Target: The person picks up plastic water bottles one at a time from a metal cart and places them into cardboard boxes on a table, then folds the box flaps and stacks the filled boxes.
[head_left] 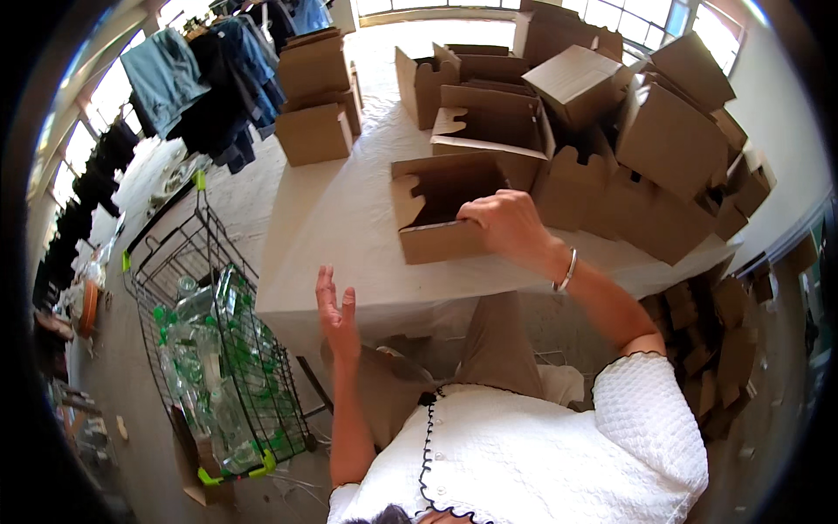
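An open-topped cardboard box stands near the front edge of the table, its inside dark and a cut-out notch in its left wall. My right hand is closed over the top rim of its near wall, towards the right corner. My left hand is raised by the table's front edge, left of the box and apart from it. Its fingers are stretched up, the thumb stands away from them, and nothing is in it. Just behind the box is another open cardboard box.
More boxes pile up on the right of the white-covered table; two stacked boxes stand at its far left. A wire cart of green and clear bottles is at left. Flattened cardboard lies at lower right; clothes hang behind.
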Available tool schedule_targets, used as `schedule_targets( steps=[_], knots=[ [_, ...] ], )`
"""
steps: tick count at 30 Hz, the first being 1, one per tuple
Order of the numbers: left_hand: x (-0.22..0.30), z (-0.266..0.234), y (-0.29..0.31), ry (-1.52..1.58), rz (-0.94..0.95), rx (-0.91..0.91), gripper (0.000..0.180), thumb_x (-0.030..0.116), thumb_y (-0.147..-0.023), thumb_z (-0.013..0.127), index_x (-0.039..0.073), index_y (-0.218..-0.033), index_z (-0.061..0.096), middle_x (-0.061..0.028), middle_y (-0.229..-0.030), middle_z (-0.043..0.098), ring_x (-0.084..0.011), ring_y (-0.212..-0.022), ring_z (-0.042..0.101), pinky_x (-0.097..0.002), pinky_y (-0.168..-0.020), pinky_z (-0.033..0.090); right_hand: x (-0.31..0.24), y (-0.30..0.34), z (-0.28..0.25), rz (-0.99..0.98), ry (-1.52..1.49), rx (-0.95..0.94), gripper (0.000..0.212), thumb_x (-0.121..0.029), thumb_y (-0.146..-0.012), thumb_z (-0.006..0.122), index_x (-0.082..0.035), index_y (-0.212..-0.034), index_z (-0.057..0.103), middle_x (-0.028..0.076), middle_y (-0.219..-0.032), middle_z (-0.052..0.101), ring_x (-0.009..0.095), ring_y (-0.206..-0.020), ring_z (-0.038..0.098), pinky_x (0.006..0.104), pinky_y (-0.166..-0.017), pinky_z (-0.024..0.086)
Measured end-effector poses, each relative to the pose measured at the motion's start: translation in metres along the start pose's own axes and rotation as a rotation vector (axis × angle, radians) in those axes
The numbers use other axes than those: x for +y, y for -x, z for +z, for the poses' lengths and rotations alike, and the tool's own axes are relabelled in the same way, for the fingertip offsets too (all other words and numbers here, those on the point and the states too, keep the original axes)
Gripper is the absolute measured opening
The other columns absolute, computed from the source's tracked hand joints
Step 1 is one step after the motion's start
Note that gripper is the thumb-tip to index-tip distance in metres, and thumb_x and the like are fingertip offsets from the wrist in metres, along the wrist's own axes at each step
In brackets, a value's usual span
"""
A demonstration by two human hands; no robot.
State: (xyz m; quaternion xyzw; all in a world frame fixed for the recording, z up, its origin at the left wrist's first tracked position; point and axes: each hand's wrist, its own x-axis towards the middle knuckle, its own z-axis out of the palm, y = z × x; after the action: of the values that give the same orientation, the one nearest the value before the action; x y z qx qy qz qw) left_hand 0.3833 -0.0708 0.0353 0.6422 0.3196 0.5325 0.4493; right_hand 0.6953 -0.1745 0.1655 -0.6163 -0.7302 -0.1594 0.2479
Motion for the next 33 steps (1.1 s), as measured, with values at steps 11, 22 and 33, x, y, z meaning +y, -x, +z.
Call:
schedule_targets(
  steps=[11, 22, 33],
  knots=[
    [0.14, -0.004, -0.002, -0.301, 0.291, -0.009, 0.025, 0.009, -0.103, 0.058, 0.001, -0.122, 0.072, -0.0122, -0.127, 0.07, -0.0245, -0.12, 0.064, -0.036, -0.105, 0.048, -0.12, -0.027, 0.072, -0.175, -0.177, 0.115, 0.003, -0.008, -0.08, 0.068, -0.011, -0.08, 0.067, 0.002, -0.079, 0.067, 0.018, -0.077, 0.066, 0.0335, -0.074, 0.048],
    [0.099, 0.01, -0.044, -1.035, 0.143, -0.465, 0.063, 0.049, -0.109, 0.039, 0.0, -0.144, 0.054, -0.0223, -0.15, 0.052, -0.0384, -0.145, 0.04, -0.0477, -0.123, 0.024, -0.135, -0.011, 0.103, 0.055, -0.221, 0.066, 0.043, -0.027, -0.081, 0.078, -0.003, -0.115, 0.069, 0.018, -0.124, 0.062, 0.034, -0.125, 0.053, 0.0499, -0.109, 0.038],
    [0.068, -0.032, -0.042, -0.927, -0.056, -0.214, 0.099, 0.066, -0.091, 0.063, -0.004, -0.155, 0.037, -0.023, -0.167, 0.024, -0.0373, -0.155, 0.022, -0.0452, -0.126, 0.022, -0.1, -0.038, 0.08, 0.23, -0.324, -0.106, 0.089, -0.042, -0.079, 0.085, 0.002, -0.147, 0.048, 0.027, -0.159, 0.035, 0.042, -0.149, 0.034, 0.0503, -0.119, 0.035]
  ],
)
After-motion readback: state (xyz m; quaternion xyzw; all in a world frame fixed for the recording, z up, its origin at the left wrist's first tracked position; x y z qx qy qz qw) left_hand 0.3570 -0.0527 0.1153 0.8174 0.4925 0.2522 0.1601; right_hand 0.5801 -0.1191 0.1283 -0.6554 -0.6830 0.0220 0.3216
